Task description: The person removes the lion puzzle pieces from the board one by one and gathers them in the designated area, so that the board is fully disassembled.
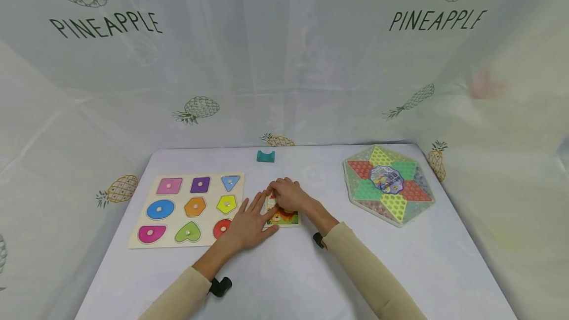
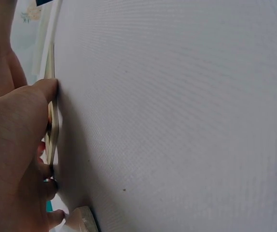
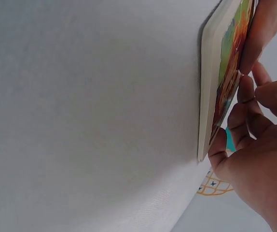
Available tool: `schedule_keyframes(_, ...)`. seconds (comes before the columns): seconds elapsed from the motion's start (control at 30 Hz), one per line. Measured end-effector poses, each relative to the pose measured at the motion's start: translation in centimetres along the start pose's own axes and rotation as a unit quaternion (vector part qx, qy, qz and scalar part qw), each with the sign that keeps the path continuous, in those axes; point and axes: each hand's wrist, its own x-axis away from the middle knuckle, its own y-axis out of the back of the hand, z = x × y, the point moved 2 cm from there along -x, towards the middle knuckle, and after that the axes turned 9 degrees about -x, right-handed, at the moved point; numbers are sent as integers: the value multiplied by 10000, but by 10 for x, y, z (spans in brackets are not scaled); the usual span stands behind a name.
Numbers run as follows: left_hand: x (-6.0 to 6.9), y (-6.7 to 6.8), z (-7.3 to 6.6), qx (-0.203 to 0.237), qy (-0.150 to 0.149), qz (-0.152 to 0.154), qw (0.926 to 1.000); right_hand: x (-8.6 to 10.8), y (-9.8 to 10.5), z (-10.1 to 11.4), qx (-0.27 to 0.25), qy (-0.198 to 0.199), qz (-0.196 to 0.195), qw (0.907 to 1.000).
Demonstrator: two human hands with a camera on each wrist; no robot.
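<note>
A small picture board (image 1: 284,221) with a wooden rim and a colourful animal scene lies flat between the hands. The left hand (image 1: 249,226) has its fingers spread, touching the board's left side, with the thumb reaching over its face; in the left wrist view the hand (image 2: 18,140) lies against the board's edge (image 2: 54,130). The right hand (image 1: 289,195) covers the upper part with bent fingers. In the right wrist view this hand (image 3: 259,140) grips around the board's far end (image 3: 206,96). Whether a loose piece is under its fingertips is hidden.
A shape board (image 1: 146,238) with several coloured knobbed pieces lies left, partly behind the left hand. A teal curved block (image 1: 265,157) stands near the back edge. A hexagonal star-patterned game board (image 1: 369,205) lies right. Patterned cloth hangs behind the white table (image 1: 275,285).
</note>
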Motion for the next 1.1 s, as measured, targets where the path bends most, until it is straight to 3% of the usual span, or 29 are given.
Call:
schedule_keyframes(0.7,1,1,0,-70,-22,-43,10000,1,2,2,-12,-28,-5,10000)
schedule_keyframes(0.87,2,1,0,-102,-35,-25,9999,1,4,1,-609,99,11,9981)
schedule_keyframes(1.1,1,1,0,-145,-35,-4,9999,3,5,-2,-1619,170,80,9866)
